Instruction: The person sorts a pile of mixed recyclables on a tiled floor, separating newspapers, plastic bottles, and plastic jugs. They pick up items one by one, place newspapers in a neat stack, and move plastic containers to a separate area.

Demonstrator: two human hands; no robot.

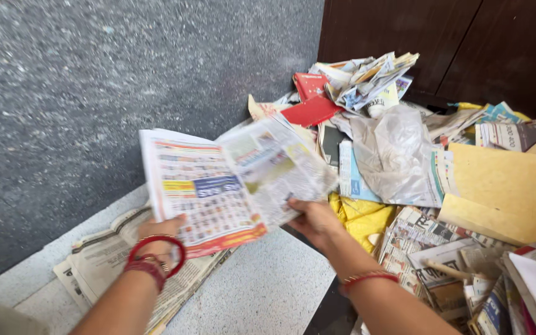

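While both hands, left hand (159, 239) and right hand (314, 220), closed their fingers on an open newspaper (231, 183), folded newspapers (113, 260) lay below.

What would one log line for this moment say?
left hand: grips newspaper | right hand: grips its other edge | beneath: flat newspaper stack | right: paper heap

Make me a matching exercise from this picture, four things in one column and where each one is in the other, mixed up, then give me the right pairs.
Things:
1. open newspaper
2. clear plastic bag
3. red booklet
4. flat newspaper stack

Places:
A. on the speckled floor, under the left hand
B. held up between both hands, the right hand at its lower edge
C. crumpled on top of the paper heap, in the middle
D. near the back of the heap, by the dark wooden panel

Pairs: 1-B, 2-C, 3-D, 4-A
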